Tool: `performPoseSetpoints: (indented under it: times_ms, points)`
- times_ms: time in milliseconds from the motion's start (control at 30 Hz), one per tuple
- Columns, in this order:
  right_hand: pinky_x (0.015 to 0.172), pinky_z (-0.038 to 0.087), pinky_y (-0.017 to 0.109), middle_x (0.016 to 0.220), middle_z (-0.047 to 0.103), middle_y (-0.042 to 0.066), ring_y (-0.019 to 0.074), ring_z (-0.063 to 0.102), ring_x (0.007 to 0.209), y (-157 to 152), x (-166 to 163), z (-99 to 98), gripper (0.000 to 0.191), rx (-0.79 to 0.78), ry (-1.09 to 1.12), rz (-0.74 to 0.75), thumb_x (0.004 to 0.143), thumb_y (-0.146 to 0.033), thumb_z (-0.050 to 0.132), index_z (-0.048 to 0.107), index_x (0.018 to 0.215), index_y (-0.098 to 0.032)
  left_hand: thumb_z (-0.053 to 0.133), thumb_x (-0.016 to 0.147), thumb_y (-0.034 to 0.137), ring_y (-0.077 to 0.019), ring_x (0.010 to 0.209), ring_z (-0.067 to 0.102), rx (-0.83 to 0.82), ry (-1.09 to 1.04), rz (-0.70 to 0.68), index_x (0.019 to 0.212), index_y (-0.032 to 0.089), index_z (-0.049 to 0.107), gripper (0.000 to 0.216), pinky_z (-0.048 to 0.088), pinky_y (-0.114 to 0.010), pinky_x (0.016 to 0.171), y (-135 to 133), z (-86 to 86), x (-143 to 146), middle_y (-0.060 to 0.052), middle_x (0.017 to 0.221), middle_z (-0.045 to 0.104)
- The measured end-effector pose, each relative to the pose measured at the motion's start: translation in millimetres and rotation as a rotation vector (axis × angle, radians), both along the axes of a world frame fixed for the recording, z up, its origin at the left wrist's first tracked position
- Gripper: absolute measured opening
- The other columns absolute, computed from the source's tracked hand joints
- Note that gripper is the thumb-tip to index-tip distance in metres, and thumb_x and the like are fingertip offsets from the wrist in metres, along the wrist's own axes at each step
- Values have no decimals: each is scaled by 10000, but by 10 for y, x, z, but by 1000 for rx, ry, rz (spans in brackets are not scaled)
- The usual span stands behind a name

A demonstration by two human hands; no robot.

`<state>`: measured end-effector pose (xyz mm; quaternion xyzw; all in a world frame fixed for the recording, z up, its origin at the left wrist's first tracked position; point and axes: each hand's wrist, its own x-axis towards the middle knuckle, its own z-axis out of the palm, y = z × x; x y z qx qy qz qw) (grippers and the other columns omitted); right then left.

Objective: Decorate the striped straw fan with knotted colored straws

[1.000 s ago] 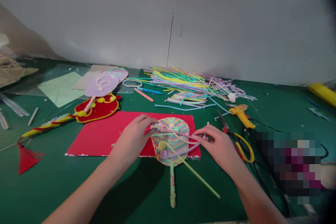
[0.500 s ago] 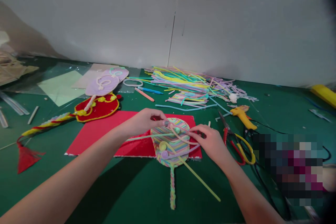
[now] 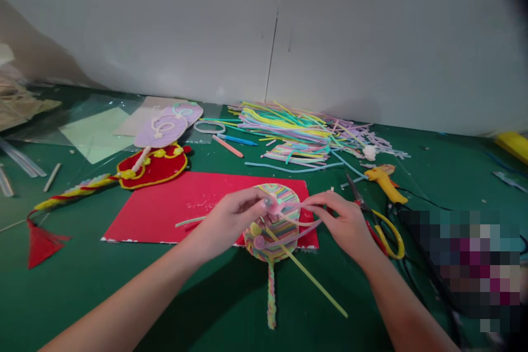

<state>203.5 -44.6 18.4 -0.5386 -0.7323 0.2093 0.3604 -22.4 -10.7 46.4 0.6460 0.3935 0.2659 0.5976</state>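
Observation:
A round pastel-striped fan made of pipe cleaners lies across the red board, its twisted handle toward me. Over its upper part, my left hand pinches the coiled end of a pink pipe cleaner. The fingers of my right hand are closed on the strand at the fan's right edge. A purple pipe cleaner with a coiled end and a yellow one rest on the fan. A pale green pipe cleaner is partly hidden behind my left hand.
Loose pipe cleaners are heaped at the back. Scissors and a yellow glue gun with a black cable lie at right. At left are a red fan with a tassel and purple fans. Beyond stands a grey wall.
My left hand has come lower and nearer over the fan, hiding more of it. My right hand has shifted slightly right, and the pale green pipe cleaner now shows farther left.

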Motion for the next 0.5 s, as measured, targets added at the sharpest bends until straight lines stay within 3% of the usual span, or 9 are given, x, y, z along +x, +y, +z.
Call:
performPoseSetpoints:
  times_ms: [167,300,400,500]
  points:
    - [712,469,291,848,650,29,162,590,779,-15,-35,-19,145,-1,-35,-11,821,-225,484,624,861,-226,500,774,356,-111,632,564,-82,-3,-27,746,158,549,206,470,-238,592,-63,-17,-10,-10,711,592]
    - [772,477,331,898,650,42,183,597,856,-31,-61,40,164,125,-26,-135,823,-219,469,620,886,-231,493,775,392,-123,660,575,-94,35,-73,754,165,560,237,474,-246,600,-59,-18,-66,-21,749,610]
    - [839,461,369,957,640,53,196,584,927,-34,-83,81,176,209,-15,-167,824,-206,463,620,897,-235,476,790,368,-135,710,579,-57,132,-111,781,178,591,222,462,-244,623,-77,-47,-82,-15,755,620]
    - [868,452,362,1009,620,60,192,566,969,-34,-86,42,195,184,-47,-82,823,-184,463,622,925,-232,483,789,321,-148,767,570,53,266,-121,792,188,632,199,443,-249,665,-90,-129,-91,-19,792,627]
